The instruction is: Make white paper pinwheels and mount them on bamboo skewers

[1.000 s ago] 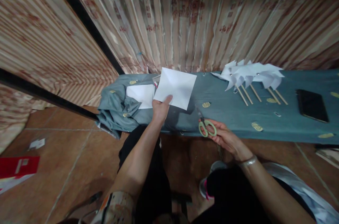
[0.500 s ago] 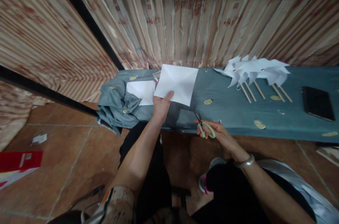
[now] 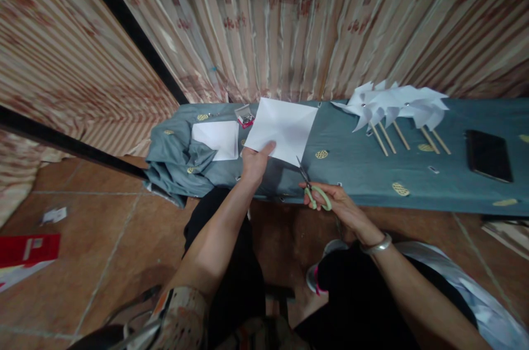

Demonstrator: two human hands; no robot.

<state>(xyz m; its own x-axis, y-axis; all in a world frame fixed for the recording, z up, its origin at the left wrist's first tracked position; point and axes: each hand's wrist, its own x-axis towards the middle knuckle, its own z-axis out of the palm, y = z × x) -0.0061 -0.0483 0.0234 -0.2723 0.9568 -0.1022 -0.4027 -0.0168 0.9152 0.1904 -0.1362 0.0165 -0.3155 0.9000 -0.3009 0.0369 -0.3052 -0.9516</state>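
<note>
My left hand (image 3: 257, 160) is closed on the near-left edge of a square sheet of white paper (image 3: 285, 127), thumb on top. Faint crease lines cross the sheet, which is held above the cloth. In my right hand (image 3: 330, 199) is a pair of scissors (image 3: 306, 180) with pale green handles. Their blades point up and away, tips close to the paper's near corner; I cannot tell whether they touch it. Left of the sheet lies a stack of white paper (image 3: 221, 139), partly under a fold of cloth. A small open box (image 3: 245, 117) of shiny bits sits behind.
Several white paper pinwheels (image 3: 397, 105) on wooden sticks lie to the right on the blue-green cloth (image 3: 351, 173). Beyond them is a dark phone or tablet (image 3: 490, 156). A patterned curtain (image 3: 289, 25) hangs behind, and a black pole (image 3: 128, 25) slants at the left.
The paper in my left hand has shifted slightly right, uncovering more of the small box. The scissors remain in my right hand, their tips now nearer the paper's corner. The whole view has shifted slightly.
</note>
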